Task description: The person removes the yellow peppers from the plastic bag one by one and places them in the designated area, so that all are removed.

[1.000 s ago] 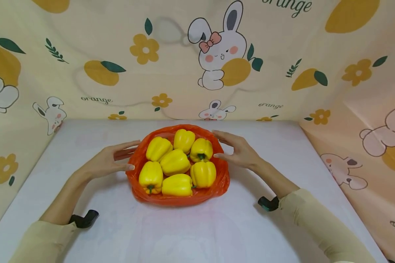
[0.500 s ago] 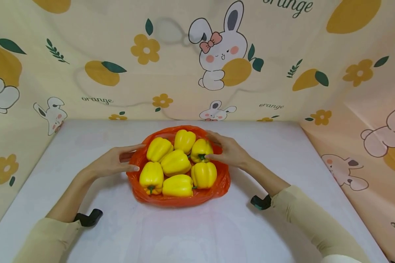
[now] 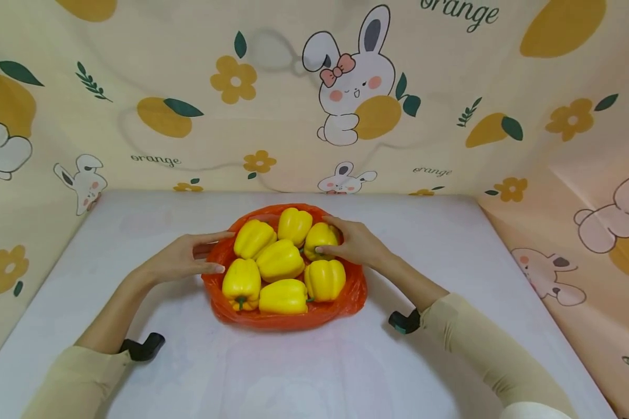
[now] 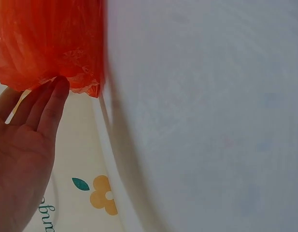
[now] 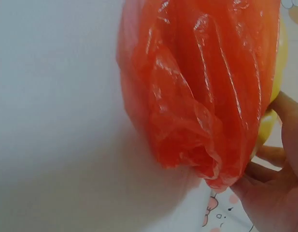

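Observation:
Several yellow bell peppers (image 3: 280, 260) lie in a red plastic bag (image 3: 288, 321) whose rim is spread wide. My right hand (image 3: 359, 241) reaches over the right rim and has its thumb and fingers around the bell pepper (image 3: 321, 237) at the upper right, the thumb on its stem side. In the right wrist view the bag's wall (image 5: 187, 87) hides part of that hold. At the left rim, my left hand (image 3: 180, 256) touches the bag with its fingers nearly straight. Its fingertips (image 4: 59, 87) meet the red plastic in the left wrist view.
A white table (image 3: 293, 372) bears the bag. Behind and beside it hangs a cream cloth (image 3: 272, 128) printed with rabbits, flowers and oranges. Black devices (image 3: 144, 347) are strapped at both wrists.
My right hand has moved left from the bag's right edge onto the upper-right bell pepper. The left hand has shifted slightly right to the rim. The bag and bell peppers stay in place.

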`<state>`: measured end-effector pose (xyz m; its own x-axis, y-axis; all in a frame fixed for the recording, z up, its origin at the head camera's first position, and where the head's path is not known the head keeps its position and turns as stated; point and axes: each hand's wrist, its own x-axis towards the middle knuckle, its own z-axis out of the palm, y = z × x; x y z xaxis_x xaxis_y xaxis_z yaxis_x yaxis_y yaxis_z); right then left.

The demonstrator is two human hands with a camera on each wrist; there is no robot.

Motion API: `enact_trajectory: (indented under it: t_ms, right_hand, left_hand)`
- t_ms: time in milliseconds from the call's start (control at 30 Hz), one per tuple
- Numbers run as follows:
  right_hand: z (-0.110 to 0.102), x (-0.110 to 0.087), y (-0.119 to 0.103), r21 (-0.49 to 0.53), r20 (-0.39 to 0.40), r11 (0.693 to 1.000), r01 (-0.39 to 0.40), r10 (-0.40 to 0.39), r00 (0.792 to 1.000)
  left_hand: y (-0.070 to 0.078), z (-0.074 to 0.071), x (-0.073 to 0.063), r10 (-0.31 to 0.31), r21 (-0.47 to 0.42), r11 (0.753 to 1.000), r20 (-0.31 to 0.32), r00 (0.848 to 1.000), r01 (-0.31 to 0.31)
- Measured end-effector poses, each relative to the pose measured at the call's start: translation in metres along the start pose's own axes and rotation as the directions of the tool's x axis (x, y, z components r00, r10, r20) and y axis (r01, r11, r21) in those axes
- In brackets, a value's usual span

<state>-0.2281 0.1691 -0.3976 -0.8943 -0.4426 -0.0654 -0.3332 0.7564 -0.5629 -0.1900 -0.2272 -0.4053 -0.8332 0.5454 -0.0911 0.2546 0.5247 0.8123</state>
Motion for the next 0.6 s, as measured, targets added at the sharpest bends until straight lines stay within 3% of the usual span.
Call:
enact_trajectory:
  t_ms: [367, 600]
  right_hand:
    - [0.0043, -0.0025, 0.0008, 0.040, -0.053, 0.999, 0.009, -0.007, 0.999]
    - [-0.0012, -0.0055, -0.0009, 0.078, -0.084, 0.995, 0.060, -0.053, 0.995]
  left_hand:
    - [0.0005, 0.0004, -0.0012, -0.006, -0.046, 0.999, 0.032, 0.999, 0.008]
    - [-0.0003, 0.0009, -0.0003, -0.017, -0.073, 0.997, 0.042, 0.999, 0.020]
